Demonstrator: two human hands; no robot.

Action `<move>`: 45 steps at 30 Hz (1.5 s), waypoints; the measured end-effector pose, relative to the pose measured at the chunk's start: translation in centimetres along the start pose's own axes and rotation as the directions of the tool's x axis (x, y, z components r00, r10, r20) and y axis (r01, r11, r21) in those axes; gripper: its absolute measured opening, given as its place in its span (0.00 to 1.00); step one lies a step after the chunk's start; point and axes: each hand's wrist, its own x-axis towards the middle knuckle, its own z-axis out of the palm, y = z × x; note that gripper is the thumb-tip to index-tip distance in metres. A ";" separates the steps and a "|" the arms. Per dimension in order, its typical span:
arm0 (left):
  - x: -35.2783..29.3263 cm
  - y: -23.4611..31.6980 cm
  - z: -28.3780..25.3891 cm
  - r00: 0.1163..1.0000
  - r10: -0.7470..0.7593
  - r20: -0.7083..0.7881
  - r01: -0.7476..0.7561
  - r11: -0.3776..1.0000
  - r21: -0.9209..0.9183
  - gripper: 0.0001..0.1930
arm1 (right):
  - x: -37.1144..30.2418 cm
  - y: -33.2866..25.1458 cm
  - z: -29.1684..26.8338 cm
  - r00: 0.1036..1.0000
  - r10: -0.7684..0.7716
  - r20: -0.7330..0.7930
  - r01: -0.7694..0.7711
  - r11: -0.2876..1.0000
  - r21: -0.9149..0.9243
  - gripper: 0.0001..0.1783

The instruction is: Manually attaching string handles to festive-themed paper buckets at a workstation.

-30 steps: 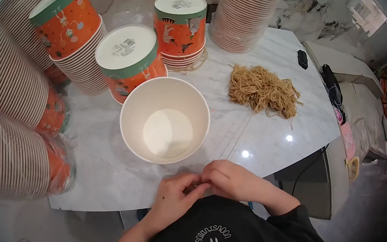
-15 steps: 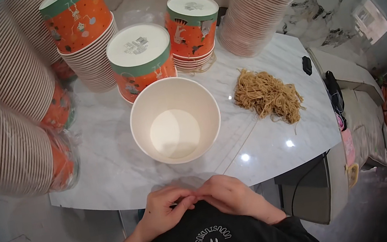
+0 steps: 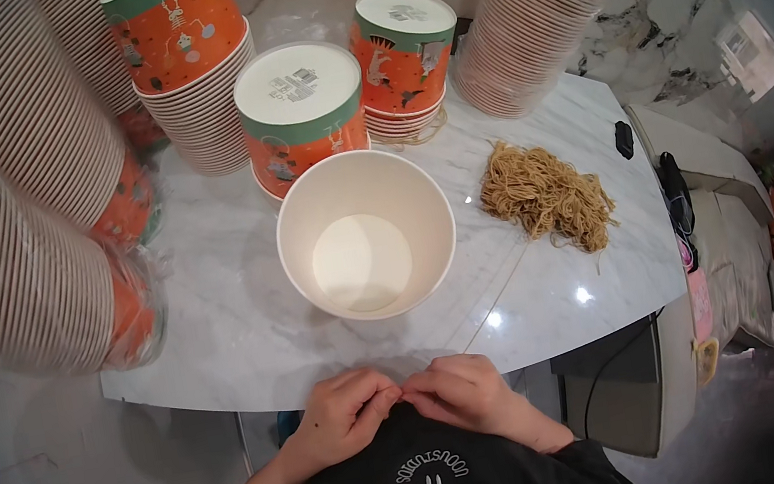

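My left hand and my right hand meet fingertip to fingertip in front of the table's near edge, close to my shirt. Both are closed in a pinch. A thin tan string runs from a tangled pile of string across the table to my right hand. What my left fingertips grip is too small to make out. Beyond the hands, a large white paper bucket stands with its mouth up, its inside bare.
Upside-down orange and green paper buckets stand in stacks behind the white one. Tall plastic-wrapped bucket stacks line the left; another wrapped stack stands at the back right. A small black object lies near the marble table's right edge.
The whole view has shifted slightly, so the table and buckets sit a little further right in the picture. My hands stay together, fingertips still pinched, with small finger movements.
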 end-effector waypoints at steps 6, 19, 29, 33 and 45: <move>0.0 -0.5 0.6 0.995 0.074 -0.074 -0.069 0.996 0.062 0.05 | 0.0 -0.4 0.1 0.998 -0.023 -0.058 0.024 1.000 0.002 0.16; 4.1 2.7 -5.5 0.853 0.478 -0.208 -0.194 0.662 0.724 0.22 | 0.7 0.3 -0.2 0.963 -0.086 -0.254 0.082 0.996 -0.030 0.12; 6.2 2.7 -3.7 0.889 0.457 -0.036 -0.287 0.617 0.732 0.19 | 2.8 0.8 0.1 0.906 0.073 -0.417 -0.076 0.997 0.010 0.10; 6.4 3.8 -2.9 0.909 0.393 -0.141 -0.200 0.706 0.679 0.19 | 3.2 1.4 0.0 0.877 0.120 -0.465 -0.120 0.992 0.029 0.11; 6.4 5.2 -2.5 0.949 0.212 -0.231 -0.063 0.851 0.521 0.20 | 4.1 2.2 -0.3 0.893 0.133 -0.431 -0.084 0.988 0.131 0.11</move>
